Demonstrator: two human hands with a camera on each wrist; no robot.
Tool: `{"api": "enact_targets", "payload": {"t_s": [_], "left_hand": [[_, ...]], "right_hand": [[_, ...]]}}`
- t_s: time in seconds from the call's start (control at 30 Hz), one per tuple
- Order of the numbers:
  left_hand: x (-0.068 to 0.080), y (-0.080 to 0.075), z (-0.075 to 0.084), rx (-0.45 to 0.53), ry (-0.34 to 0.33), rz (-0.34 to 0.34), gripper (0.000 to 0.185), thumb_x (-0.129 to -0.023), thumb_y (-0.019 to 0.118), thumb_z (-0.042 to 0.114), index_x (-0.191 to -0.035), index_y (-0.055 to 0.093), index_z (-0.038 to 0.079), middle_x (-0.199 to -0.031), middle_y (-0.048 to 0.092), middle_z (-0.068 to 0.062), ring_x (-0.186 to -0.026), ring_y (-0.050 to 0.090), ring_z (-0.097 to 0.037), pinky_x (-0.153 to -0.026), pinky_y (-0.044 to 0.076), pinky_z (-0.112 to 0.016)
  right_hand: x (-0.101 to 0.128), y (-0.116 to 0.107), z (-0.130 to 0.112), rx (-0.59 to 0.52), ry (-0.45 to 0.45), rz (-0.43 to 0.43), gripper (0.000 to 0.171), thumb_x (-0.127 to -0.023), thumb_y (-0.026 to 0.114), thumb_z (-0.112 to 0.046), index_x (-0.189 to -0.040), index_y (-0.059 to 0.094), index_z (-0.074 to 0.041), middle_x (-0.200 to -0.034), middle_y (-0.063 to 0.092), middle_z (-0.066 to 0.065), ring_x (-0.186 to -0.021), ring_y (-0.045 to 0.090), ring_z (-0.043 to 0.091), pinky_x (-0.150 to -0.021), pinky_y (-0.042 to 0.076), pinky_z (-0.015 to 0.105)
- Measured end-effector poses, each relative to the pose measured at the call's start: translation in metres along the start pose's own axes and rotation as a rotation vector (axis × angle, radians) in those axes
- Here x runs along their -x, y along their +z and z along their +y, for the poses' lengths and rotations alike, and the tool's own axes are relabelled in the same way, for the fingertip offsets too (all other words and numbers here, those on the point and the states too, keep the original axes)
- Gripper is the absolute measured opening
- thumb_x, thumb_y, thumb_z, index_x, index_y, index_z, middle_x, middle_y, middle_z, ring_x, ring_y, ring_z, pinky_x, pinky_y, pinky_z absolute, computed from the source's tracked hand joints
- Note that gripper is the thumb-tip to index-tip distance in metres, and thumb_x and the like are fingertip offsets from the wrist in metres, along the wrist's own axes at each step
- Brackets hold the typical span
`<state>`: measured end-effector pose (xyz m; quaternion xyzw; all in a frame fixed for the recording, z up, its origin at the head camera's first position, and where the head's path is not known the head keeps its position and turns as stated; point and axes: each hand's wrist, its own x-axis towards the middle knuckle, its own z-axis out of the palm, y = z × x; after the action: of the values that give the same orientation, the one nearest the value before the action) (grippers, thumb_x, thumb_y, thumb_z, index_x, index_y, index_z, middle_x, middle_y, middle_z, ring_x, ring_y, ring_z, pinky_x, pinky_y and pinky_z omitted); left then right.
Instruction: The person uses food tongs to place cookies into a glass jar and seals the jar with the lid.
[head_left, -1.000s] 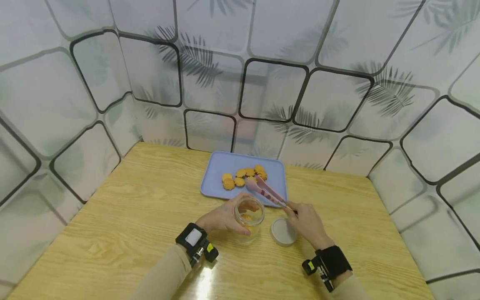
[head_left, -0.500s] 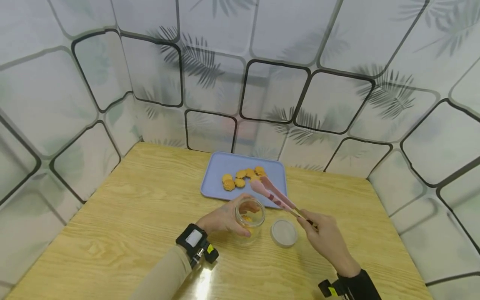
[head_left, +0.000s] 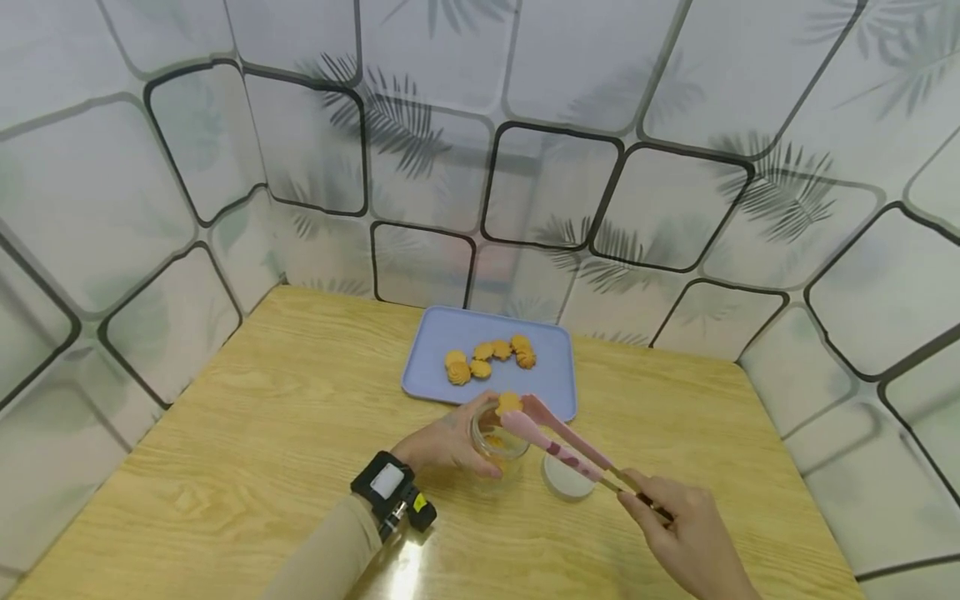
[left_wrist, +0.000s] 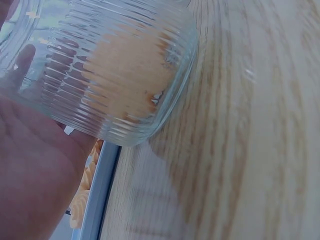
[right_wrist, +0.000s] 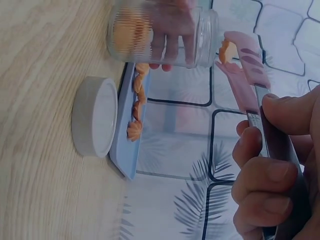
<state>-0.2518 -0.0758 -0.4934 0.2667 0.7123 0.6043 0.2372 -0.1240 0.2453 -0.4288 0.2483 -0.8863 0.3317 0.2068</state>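
Head view: six cookies (head_left: 487,360); one jar (head_left: 498,437)

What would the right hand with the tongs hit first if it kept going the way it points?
Probably the rim of the glass jar: the right hand aims the pink tongs, pinching a cookie, over its mouth. Depth is uncertain.
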Motion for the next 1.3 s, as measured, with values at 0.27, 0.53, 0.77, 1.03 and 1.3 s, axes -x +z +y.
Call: {"api": "enact_targets", "payload": {"t_s": [0.27,0.53,0.77,1.03,1.3], "left_hand": [[0.001,0.001,0.001,-0.029,0.018,-0.007,0.095,-0.074,0.091,0.010,-0.150,0.037,0.028,-0.156,0.038,-0.008,-0.144,0.039,-0.032,-0.109,0.046,-0.043],[0.001,0.002,0.002,-0.025,0.013,-0.004,0.098,-0.074,0.092,0.012,-0.153,0.036,0.024,-0.157,0.036,-0.010,-0.145,0.036,-0.036,-0.111,0.043,-0.051],[0.000,-0.001,0.002,-0.014,0.064,-0.038,0.094,-0.076,0.090,0.009,-0.152,0.036,0.020,-0.155,0.042,-0.007,-0.145,0.039,-0.031,-0.114,0.040,-0.048],[-0.003,-0.001,0.000,0.024,0.154,-0.092,0.085,-0.077,0.088,0.003,-0.145,0.040,0.020,-0.148,0.052,-0.004,-0.140,0.046,-0.021,-0.115,0.039,-0.041],[-0.004,-0.002,0.000,0.003,0.166,-0.090,0.086,-0.076,0.088,0.002,-0.146,0.040,0.016,-0.147,0.052,-0.020,-0.138,0.048,-0.025,-0.116,0.040,-0.048]], "right_hand": [[0.006,-0.001,-0.005,0.050,-0.046,0.002,0.031,-0.079,0.079,0.008,-0.108,0.078,-0.001,-0.063,0.042,-0.023,-0.053,0.025,-0.013,-0.044,0.026,0.005],[0.005,-0.002,-0.009,0.090,-0.042,-0.015,0.030,-0.079,0.080,0.005,-0.109,0.078,-0.002,-0.067,0.048,-0.024,-0.053,0.026,-0.013,-0.045,0.027,0.006],[0.006,-0.004,-0.009,0.112,-0.040,-0.013,0.033,-0.079,0.081,0.004,-0.110,0.078,-0.006,-0.070,0.052,-0.024,-0.052,0.027,-0.014,-0.045,0.027,0.006],[0.007,-0.003,-0.008,0.096,-0.022,-0.006,0.033,-0.080,0.080,0.006,-0.111,0.077,-0.004,-0.070,0.054,-0.022,-0.051,0.026,-0.014,-0.044,0.026,0.006],[-0.016,0.006,0.010,0.074,0.088,0.033,0.027,-0.087,0.076,0.003,-0.113,0.074,0.007,-0.074,0.072,0.000,-0.042,0.023,-0.014,-0.034,0.026,0.012]]}}
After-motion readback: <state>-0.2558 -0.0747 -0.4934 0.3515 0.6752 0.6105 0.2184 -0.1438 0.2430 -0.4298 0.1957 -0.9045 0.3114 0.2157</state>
